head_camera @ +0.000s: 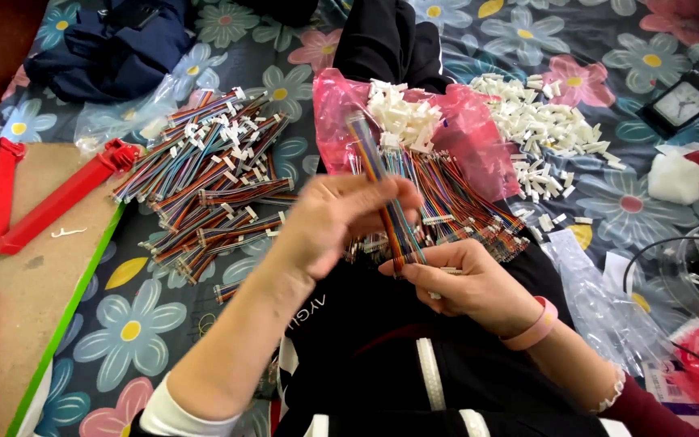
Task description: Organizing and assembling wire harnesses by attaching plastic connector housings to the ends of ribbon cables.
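A flat multicoloured ribbon cable (375, 166) runs from my hands up towards the pink bag. My left hand (341, 218) is blurred and closes its fingers around the cable's middle. Just below and to the right, my right hand (467, 283) pinches the cable's lower end, and a small white connector shows under its fingers. More ribbon cables (455, 198) lie heaped on a pink plastic bag (479, 133) over my lap, with a clump of white connectors (402, 113) at its top.
A pile of cables with connectors (212, 178) lies on the floral cloth at left. Loose white connectors (540, 125) spread at upper right. A red frame (50, 202) rests on a board at left. A small clock (681, 103) and clear plastic bags (600, 299) sit at right.
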